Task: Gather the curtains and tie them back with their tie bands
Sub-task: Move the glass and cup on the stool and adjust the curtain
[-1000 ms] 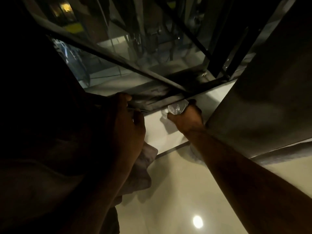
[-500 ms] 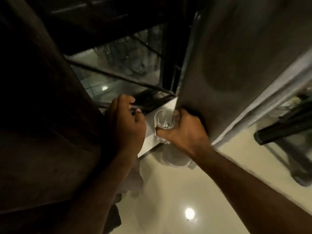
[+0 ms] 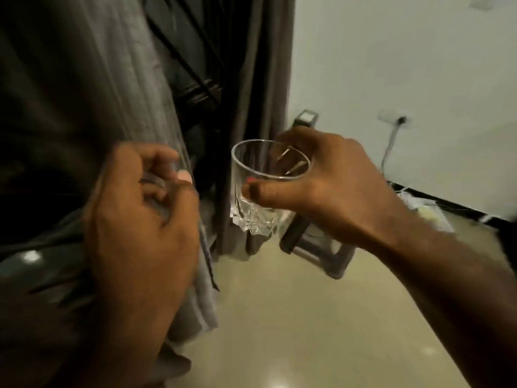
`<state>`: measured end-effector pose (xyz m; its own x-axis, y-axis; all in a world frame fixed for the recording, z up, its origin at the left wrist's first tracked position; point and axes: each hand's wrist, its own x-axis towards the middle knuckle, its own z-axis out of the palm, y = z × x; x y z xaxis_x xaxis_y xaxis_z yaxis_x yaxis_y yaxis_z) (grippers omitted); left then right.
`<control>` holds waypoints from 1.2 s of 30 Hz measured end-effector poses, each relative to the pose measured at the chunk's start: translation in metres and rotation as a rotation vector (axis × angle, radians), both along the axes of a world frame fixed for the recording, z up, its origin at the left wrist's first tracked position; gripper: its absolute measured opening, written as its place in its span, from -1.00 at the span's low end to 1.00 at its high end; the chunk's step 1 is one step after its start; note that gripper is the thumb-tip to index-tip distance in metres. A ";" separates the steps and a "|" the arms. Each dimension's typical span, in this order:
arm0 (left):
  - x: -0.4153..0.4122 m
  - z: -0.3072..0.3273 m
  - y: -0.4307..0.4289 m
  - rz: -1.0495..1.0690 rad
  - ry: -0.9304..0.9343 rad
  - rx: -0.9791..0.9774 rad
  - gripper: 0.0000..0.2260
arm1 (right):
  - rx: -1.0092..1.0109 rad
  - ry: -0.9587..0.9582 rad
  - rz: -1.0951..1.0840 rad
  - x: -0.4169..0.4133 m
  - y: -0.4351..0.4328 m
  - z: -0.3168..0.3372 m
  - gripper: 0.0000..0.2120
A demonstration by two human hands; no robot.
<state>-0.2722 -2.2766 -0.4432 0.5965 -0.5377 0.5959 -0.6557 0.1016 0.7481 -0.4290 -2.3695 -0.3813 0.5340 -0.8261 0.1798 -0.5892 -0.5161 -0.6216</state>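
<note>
A grey curtain (image 3: 92, 88) hangs over the left half of the view, its hem near the floor. My left hand (image 3: 140, 219) grips the curtain's inner edge, fingers curled round the fabric. A second, darker curtain (image 3: 265, 79) hangs gathered further back beside the white wall. My right hand (image 3: 330, 183) holds an empty cut-glass tumbler (image 3: 263, 189) in the air, thumb on the near side and fingers round the far side. No tie band shows.
Between the curtains is a dark window with black bars (image 3: 193, 65). A small dark stool (image 3: 316, 239) stands on the beige tiled floor (image 3: 307, 317). A cable runs from a wall socket (image 3: 397, 119) down to clutter by the black skirting at the right.
My right hand has lifted the glass off the white sill and brought it up and right. The view has swung up from the sill toward the curtains and wall. My left hand still holds the curtain.
</note>
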 end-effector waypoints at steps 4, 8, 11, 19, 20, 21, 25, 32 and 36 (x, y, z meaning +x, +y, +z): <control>-0.047 0.041 -0.061 -0.158 -0.069 -0.055 -0.85 | -0.079 -0.029 -0.164 -0.063 -0.045 0.035 -0.46; -0.084 0.046 -0.142 -0.194 -0.149 -0.003 -0.86 | -0.112 -0.033 -0.293 -0.110 -0.107 0.040 -0.48; -0.109 0.035 -0.221 -0.191 -0.203 0.055 -0.84 | -0.119 -0.050 -0.355 -0.140 -0.175 0.022 -0.41; -0.152 -0.079 -0.472 -0.175 -0.286 0.310 -0.78 | -0.016 -0.076 -0.459 -0.201 -0.445 -0.116 -0.30; -0.154 -0.094 -0.488 -0.169 -0.288 0.353 -0.78 | 0.012 -0.059 -0.457 -0.206 -0.470 -0.136 -0.27; -0.156 -0.110 -0.505 -0.165 -0.298 0.388 -0.78 | 0.042 -0.044 -0.457 -0.210 -0.496 -0.157 -0.24; -0.162 -0.176 -0.572 -0.169 -0.357 0.498 -0.79 | 0.144 0.027 -0.504 -0.225 -0.607 -0.250 -0.22; -0.159 -0.236 -0.620 -0.144 -0.325 0.583 -0.81 | 0.271 0.155 -0.511 -0.219 -0.704 -0.363 -0.16; -0.155 -0.258 -0.626 -0.162 -0.305 0.600 -0.80 | 0.350 0.189 -0.497 -0.213 -0.725 -0.393 -0.19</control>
<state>-0.4267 -2.9025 -0.7016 0.3336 -0.8950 0.2961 -0.8575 -0.1575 0.4899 -0.6419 -3.0947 -0.7739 0.0682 -0.9762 -0.2057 -0.8223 0.0617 -0.5657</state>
